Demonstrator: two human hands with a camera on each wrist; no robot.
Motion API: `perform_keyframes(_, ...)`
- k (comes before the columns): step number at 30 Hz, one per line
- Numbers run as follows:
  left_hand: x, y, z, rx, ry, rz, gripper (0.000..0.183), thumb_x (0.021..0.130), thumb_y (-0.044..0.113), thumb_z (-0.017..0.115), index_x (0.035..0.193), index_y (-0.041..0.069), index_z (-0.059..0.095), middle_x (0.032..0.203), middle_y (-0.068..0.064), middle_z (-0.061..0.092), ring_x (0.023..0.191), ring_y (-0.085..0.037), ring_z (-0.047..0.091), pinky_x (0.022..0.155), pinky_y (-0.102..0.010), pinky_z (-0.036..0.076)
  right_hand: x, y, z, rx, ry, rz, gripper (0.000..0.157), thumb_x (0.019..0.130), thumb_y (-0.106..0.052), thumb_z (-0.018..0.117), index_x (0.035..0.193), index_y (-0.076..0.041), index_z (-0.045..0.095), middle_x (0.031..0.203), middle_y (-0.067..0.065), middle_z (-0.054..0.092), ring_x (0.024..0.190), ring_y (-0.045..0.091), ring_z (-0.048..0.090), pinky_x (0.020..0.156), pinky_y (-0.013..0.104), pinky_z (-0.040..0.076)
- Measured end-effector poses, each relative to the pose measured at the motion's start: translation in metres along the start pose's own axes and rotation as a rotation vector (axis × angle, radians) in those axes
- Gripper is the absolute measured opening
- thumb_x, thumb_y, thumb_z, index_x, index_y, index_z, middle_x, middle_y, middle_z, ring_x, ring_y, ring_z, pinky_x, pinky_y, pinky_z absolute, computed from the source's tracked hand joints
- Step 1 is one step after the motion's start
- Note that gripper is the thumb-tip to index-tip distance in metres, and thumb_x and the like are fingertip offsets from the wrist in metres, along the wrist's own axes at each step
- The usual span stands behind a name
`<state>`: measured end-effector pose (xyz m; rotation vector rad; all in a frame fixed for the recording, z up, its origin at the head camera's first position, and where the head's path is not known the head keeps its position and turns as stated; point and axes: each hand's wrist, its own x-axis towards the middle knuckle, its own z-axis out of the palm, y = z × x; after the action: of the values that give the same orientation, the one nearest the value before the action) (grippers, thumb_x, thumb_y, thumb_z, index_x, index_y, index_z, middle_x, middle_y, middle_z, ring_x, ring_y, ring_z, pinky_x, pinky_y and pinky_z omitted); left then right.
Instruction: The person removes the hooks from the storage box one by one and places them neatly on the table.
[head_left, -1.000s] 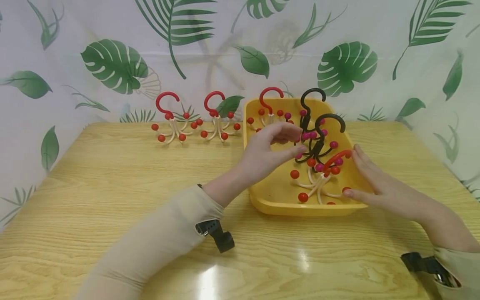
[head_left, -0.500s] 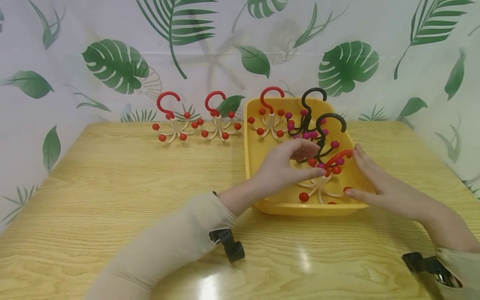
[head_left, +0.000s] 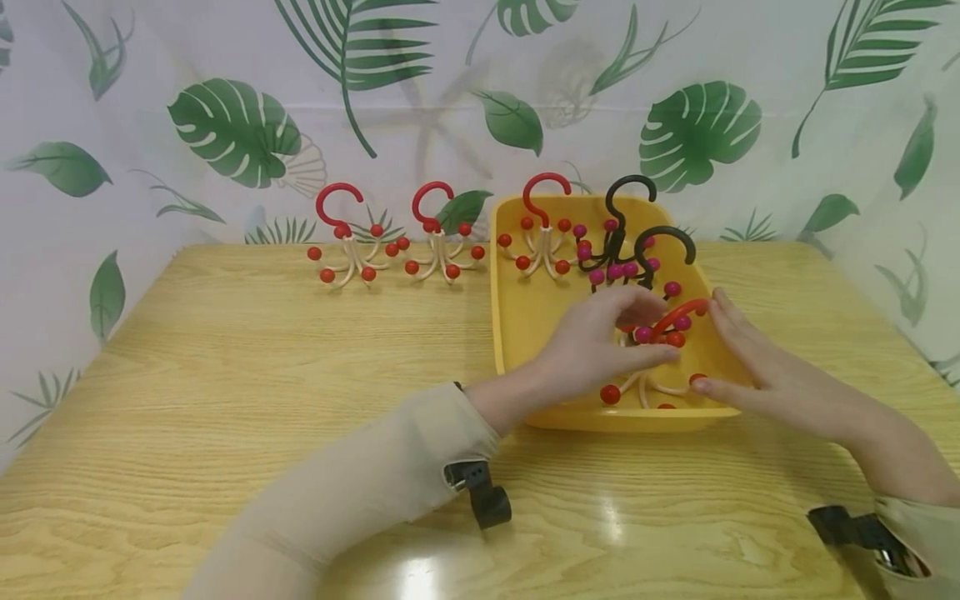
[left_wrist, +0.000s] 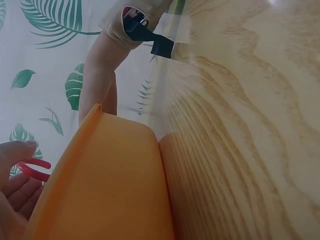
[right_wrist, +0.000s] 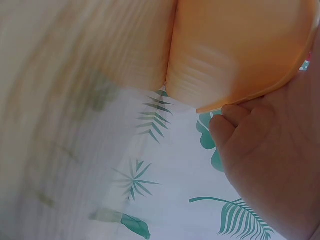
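Observation:
My left hand (head_left: 596, 342) reaches over the yellow basin (head_left: 497, 317), thumb and fingers apart around the red hook (head_left: 686, 312) of the front claw hanger. In the left wrist view that red hook (left_wrist: 35, 170) shows between thumb and fingers. The hanger's cream prongs end in red balls and partly hide behind my hand. My right hand (head_left: 780, 379) rests on the basin's right rim with its fingers extended; the right wrist view shows its fingertips (right_wrist: 222, 127) at the rim. Behind the left hand stands a black claw hanger (head_left: 663, 237) with magenta balls, partly covered.
Farther back in the basin stand another black claw hanger (head_left: 626, 196) and a red-hooked one (head_left: 546, 225). Two red-hooked claw hangers, a left one (head_left: 347, 242) and a right one (head_left: 437, 242), stand on the wooden table (head_left: 262, 375) near the leaf-patterned backdrop (head_left: 420, 100).
My left hand has moved right and toward the near side, from beside the black hangers to the front red hook. The right hand stays on the rim.

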<state>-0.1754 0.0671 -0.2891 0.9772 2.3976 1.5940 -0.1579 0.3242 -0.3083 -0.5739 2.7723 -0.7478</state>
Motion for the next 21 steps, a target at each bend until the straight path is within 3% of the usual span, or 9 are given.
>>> perform_keyframes(14,0.0080,0.0048,0.0061,0.029,0.040,0.024,0.021,0.089,0.012,0.069,0.108,0.008,0.063,0.089,0.007,0.062,0.081,0.001,0.055,0.075,-0.009,0.044,-0.0001,0.0023,-0.0005,0.019,-0.001,-0.005,0.092,0.093,-0.034,0.061,0.152,-0.021,-0.008,0.156,-0.008,-0.020,0.143,0.029,-0.012,0.104,0.069,0.010)
perform_keyframes(21,0.0075,0.0068,0.0041,0.010,0.060,0.016,0.020,0.089,0.011,0.068,0.108,0.007,0.064,0.089,0.007,0.062,0.080,-0.001,0.054,0.073,-0.009,0.045,0.0001,0.0017,-0.0003,0.007,-0.002,-0.001,0.093,0.093,-0.036,0.061,0.152,-0.023,-0.009,0.155,-0.008,-0.020,0.143,0.032,-0.010,0.103,0.070,0.012)
